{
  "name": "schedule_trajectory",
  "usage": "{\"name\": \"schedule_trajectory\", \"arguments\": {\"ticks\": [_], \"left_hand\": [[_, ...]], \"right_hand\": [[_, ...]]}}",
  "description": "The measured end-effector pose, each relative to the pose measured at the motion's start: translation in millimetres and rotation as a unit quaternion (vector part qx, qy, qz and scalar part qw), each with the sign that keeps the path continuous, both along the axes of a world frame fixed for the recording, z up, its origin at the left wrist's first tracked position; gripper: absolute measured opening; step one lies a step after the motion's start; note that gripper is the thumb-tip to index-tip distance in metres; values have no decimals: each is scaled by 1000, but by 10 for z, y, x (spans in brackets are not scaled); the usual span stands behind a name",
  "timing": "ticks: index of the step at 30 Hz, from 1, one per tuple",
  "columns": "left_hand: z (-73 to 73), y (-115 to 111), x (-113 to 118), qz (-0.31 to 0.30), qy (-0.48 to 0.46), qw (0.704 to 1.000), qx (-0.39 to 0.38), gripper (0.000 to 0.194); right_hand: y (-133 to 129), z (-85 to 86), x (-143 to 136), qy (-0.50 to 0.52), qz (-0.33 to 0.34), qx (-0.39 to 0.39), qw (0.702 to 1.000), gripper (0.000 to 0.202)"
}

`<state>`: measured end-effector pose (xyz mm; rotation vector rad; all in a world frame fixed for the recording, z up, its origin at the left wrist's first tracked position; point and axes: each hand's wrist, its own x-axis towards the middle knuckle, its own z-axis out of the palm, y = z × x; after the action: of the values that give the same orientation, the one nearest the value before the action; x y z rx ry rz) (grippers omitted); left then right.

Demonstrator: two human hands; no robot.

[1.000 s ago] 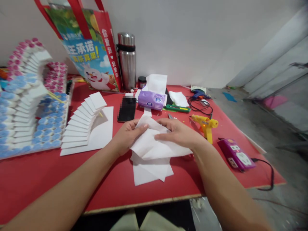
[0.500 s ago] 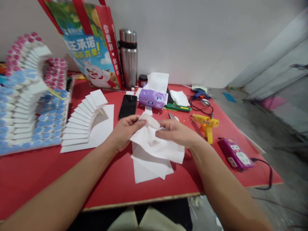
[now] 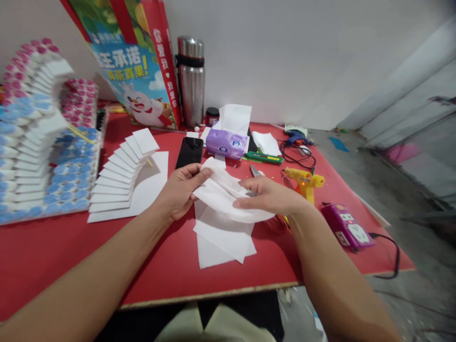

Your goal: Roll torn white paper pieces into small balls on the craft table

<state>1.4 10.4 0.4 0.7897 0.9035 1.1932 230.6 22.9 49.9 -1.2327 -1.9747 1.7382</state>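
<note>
A thin white tissue (image 3: 221, 192) is held up over the red table, creased and partly folded. My left hand (image 3: 181, 190) pinches its left edge between thumb and fingers. My right hand (image 3: 269, 194) has its thumb and fingers on the right part of the tissue, the fingertips partly hidden by it. Beneath lie flat white sheets (image 3: 224, 242), overlapping at angles. A pair of scissors (image 3: 254, 171) lies under my right hand, its blade tip and a bit of the handle showing. Just beyond my left hand rests a black phone (image 3: 190, 151).
Behind the hands stand a purple tissue pack (image 3: 225, 142), a steel flask (image 3: 192, 83) and a printed bag (image 3: 135, 71). To the left are fanned white cards (image 3: 117, 175) and blue-and-pink rolled pieces (image 3: 69, 185). At right are a yellow glue gun (image 3: 302, 180) and a purple power strip (image 3: 347, 228).
The tissue's near part has been lifted and gathered, uncovering more of the sheets and the scissors' handle. My right hand's fingers have spread along it. The view has shifted slightly.
</note>
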Motion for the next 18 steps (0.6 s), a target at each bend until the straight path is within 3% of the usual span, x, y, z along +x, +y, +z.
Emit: {"name": "schedule_trajectory", "arguments": {"ticks": [3,11,16,18], "left_hand": [[30,-13,-10,-14,-34,999,-15,31],[9,38,-40,0,-107,994,-7,27],[17,-1,-14,3,-88,996,13,24],[19,-41,6,-21,-67,997,20,24]], "right_hand": [[4,-4,0,-28,39,15,999,18],[20,-47,13,-27,31,8,999,12],[29,-21,82,-6,53,-34,998,34],[6,-2,45,31,4,-34,999,52]]}}
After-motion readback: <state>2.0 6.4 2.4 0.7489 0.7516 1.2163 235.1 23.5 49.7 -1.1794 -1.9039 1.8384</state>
